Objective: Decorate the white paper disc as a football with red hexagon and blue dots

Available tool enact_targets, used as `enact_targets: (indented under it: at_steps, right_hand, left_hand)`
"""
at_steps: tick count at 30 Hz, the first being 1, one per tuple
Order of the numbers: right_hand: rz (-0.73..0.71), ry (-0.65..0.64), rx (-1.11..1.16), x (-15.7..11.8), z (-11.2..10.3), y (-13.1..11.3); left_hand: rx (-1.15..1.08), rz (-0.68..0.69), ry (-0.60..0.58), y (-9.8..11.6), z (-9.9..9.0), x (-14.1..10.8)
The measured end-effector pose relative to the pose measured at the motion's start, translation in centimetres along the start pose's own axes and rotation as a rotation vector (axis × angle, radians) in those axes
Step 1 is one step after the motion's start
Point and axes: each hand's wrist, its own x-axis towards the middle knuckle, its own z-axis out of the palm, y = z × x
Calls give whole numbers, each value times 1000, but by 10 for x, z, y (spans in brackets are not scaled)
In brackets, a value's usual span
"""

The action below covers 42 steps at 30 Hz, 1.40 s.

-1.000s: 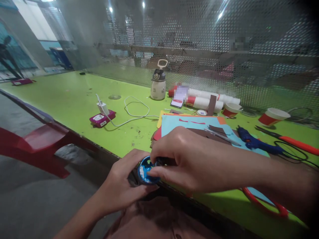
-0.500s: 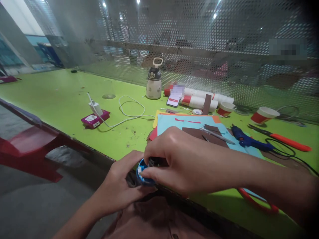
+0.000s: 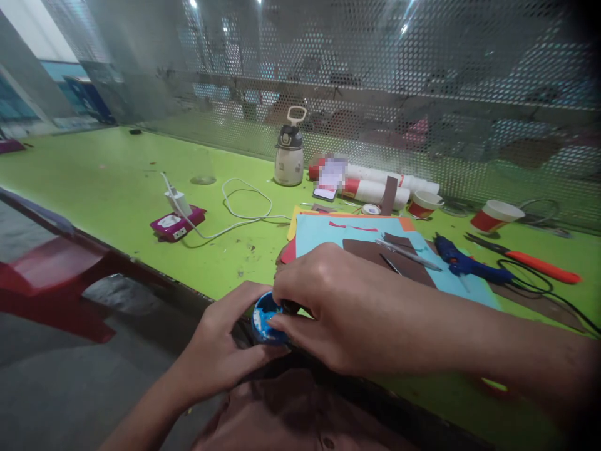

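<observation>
Over the table's front edge, my left hand (image 3: 225,344) is wrapped around a small round pot (image 3: 259,322), blue at the rim, with blue and white smears inside. My right hand (image 3: 312,307) is bent over the pot's right side, thumb and fingers drawn together, with the thumb tip at the pot's mouth. Something dark shows under its curled fingers; I cannot make out what it is. Just beyond the right hand lie light blue sheets (image 3: 312,232), a brown sheet (image 3: 366,250) and a grey pen (image 3: 408,255).
A blue glue gun (image 3: 469,263) and orange-handled pliers (image 3: 539,263) lie at the right. Two paper cups (image 3: 495,216), white rolls (image 3: 380,193), a phone (image 3: 328,181) and a bottle (image 3: 288,160) stand or lie behind. A purple power strip (image 3: 178,224) with a charger sits left, a red stool (image 3: 51,282) below.
The pot is tipped more towards me, so more of its blue and white inside shows. My right hand's fingers have shifted slightly at its rim. The view has moved a little.
</observation>
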Motion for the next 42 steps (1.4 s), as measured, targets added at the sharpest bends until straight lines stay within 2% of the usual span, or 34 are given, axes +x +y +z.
enact_targets:
  at_steps: [4, 8, 13, 18, 21, 24, 29, 33, 37, 42]
  right_hand:
    - [-51, 5, 129, 5, -1, 3]
    - [-88, 54, -6, 8, 3, 3]
    - [6, 25, -160, 1, 0, -3]
    - [-1, -33, 86, -2, -4, 1]
    - [-35, 53, 164, 2, 1, 7]
    - [-22, 125, 95, 2, 7, 9]
    - [72, 31, -32, -8, 2, 0]
    - [31, -16, 40, -9, -1, -3]
    - [-8, -9, 129, -4, 0, 0]
    - [-82, 2, -20, 3, 0, 0]
  left_hand:
    - [-15, -29, -19, 2, 3, -1]
    - [-17, -44, -12, 2, 1, 1]
    - [-18, -41, 16, 2, 0, 2]
    - [-43, -44, -42, 5, 5, 2]
    - [-67, -37, -38, 4, 6, 2]
    - [-78, -27, -22, 1, 5, 2]
    - [-75, -29, -32, -1, 7, 3]
    - [-60, -44, -51, 1, 9, 3]
    - [-76, -56, -60, 2, 7, 4]
    - [-81, -53, -66, 0, 4, 5]
